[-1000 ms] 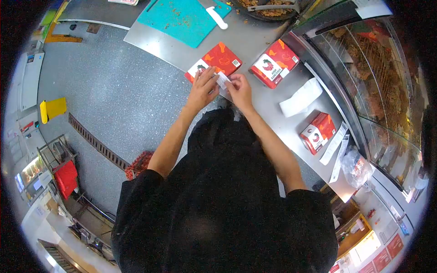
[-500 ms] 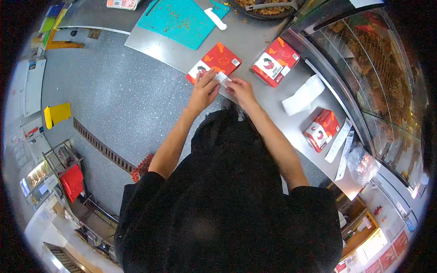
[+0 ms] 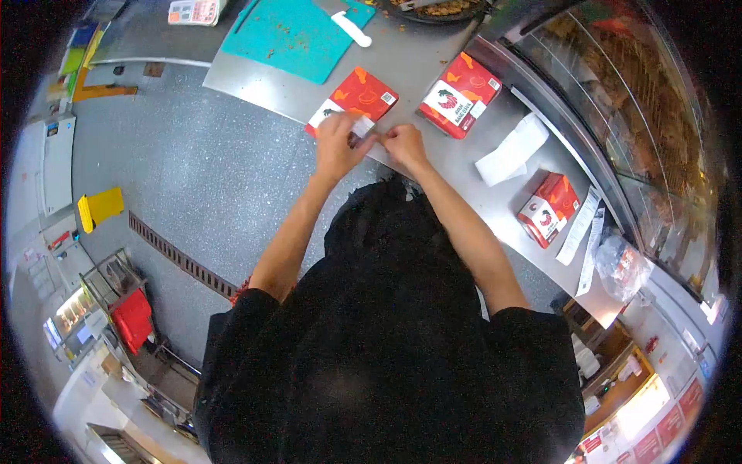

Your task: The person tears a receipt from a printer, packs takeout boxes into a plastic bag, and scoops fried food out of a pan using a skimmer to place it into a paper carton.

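Note:
A red and white takeaway box (image 3: 368, 93) lies on the steel counter in front of me. A small white printed slip (image 3: 363, 125) shows at the box's near side, beside the curled, slightly blurred fingers of my left hand (image 3: 337, 147); the thumb and fingers close around it. Close by on the right, my right hand (image 3: 405, 145) is closed in a pinch, its fingertips near the left thumb. Whatever lies between those right fingertips is too small to make out. A second red and white box (image 3: 461, 97) sits to the right of the hands.
A teal cutting board (image 3: 290, 39) with crumbs and a white-handled knife (image 3: 353, 29) lies at the back. Rightward on the steel counter (image 3: 417, 54) are a white paper (image 3: 513, 151), a smaller red box (image 3: 549, 207), receipt strips (image 3: 580, 228) and a plastic bag (image 3: 621, 267). A glass display case (image 3: 641, 116) borders the counter.
My right hand has drawn slightly down and closed tighter, off the slip it was pinching. My left hand has curled further around the slip. The whole view has shifted a little.

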### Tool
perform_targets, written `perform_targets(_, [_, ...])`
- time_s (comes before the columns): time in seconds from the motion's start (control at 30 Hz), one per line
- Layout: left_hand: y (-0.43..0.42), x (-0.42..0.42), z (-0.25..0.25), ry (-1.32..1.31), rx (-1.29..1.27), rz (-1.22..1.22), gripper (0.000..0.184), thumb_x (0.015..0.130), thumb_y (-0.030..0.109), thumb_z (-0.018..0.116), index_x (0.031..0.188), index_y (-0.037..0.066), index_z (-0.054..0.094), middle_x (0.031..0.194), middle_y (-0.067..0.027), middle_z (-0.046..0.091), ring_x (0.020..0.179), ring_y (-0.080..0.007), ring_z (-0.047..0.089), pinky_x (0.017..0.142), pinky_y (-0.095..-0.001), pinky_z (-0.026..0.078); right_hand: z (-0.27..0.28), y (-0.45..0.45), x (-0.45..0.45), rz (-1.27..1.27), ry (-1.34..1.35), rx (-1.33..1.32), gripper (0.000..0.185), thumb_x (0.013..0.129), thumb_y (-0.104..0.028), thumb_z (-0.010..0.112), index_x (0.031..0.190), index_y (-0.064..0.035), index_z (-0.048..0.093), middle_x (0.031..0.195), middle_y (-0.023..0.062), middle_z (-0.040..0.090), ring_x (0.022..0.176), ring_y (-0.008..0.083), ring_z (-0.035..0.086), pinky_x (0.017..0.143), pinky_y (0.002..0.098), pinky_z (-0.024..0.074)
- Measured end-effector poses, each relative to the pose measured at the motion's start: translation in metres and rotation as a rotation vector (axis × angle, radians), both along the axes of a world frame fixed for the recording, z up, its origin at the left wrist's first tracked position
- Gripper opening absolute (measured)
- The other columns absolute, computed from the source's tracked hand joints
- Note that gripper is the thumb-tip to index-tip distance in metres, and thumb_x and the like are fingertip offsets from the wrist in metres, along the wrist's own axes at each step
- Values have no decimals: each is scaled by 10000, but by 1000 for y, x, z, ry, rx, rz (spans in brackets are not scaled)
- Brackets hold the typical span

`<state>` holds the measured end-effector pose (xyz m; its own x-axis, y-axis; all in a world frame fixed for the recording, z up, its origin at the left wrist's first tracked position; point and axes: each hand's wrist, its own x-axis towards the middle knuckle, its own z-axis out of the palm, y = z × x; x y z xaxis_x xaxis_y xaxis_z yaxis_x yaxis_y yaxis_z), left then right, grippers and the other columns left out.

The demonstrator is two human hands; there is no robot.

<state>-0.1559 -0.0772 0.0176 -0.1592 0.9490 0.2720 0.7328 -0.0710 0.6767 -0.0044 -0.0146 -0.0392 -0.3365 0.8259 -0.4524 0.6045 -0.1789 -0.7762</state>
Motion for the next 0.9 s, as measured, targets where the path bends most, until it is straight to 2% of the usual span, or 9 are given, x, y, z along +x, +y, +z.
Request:
perform_targets(0.03, [7,1,4,315,28,171,681,586,294,793,1185,134,511,1078,-171,521,986,-348,519,865,-481,392,-1,2,4,33,-31,112,405,739,-368,701,618,11,623,542,133,588,489,180,598,495,342,466])
perform_targets(0.13, [34,-4,14,304,-266,196,902,515,372,816,1295,153,420,1100,-188,483,1003,-363,500,830,-486,411,9,-4,30,65,-7,194,404,772,-360,662,648,21,616,536,136,581,425,195,564,490,371,459])
perform_targets(0.17, [40,-3,21,317,-376,190,983,484,396,822,1331,158,384,1073,-187,485,982,-357,506,819,-479,422,15,-10,43,43,11,109,393,785,-349,652,661,22,616,533,129,576,420,192,558,484,365,456])
perform_targets(0.3, [52,13,40,143,-260,200,956,496,402,813,1325,164,398,1056,-177,483,984,-355,505,833,-441,429,53,-35,114,-81,63,-186,339,849,-299,596,750,24,617,531,91,555,416,156,541,433,312,438])
perform_targets(0.43, [85,70,75,162,-194,56,920,511,436,793,1308,166,420,1082,-154,479,997,-345,501,838,-455,426,66,-77,181,-345,106,-253,323,866,-298,590,771,10,606,578,57,550,443,118,534,412,255,438])
perform_targets(0.57, [123,135,57,150,-157,49,892,533,533,749,1293,179,445,1136,-163,460,1057,-340,476,852,-479,408,94,-109,229,-574,100,-260,313,872,-298,585,778,0,597,614,48,562,458,109,533,413,245,451])
perform_targets(0.7, [131,173,49,419,-90,91,881,592,615,698,1313,178,443,1302,-235,381,1162,-413,405,943,-549,327,115,-127,277,-720,147,-203,297,882,-293,578,802,-8,597,635,34,560,476,97,535,420,235,448])
perform_targets(0.83, [114,189,65,322,269,-20,774,679,473,720,1309,115,448,1336,-285,321,1223,-431,335,985,-542,288,117,-152,363,-882,112,-32,250,884,-259,577,823,-20,618,612,14,552,495,78,522,438,227,427])
perform_targets(0.9, [96,215,82,197,266,-98,672,720,326,732,1290,91,464,1346,-275,300,1253,-419,299,1006,-499,287,120,-163,424,-955,59,67,211,881,-215,570,861,-18,642,603,9,555,499,69,507,447,226,407])
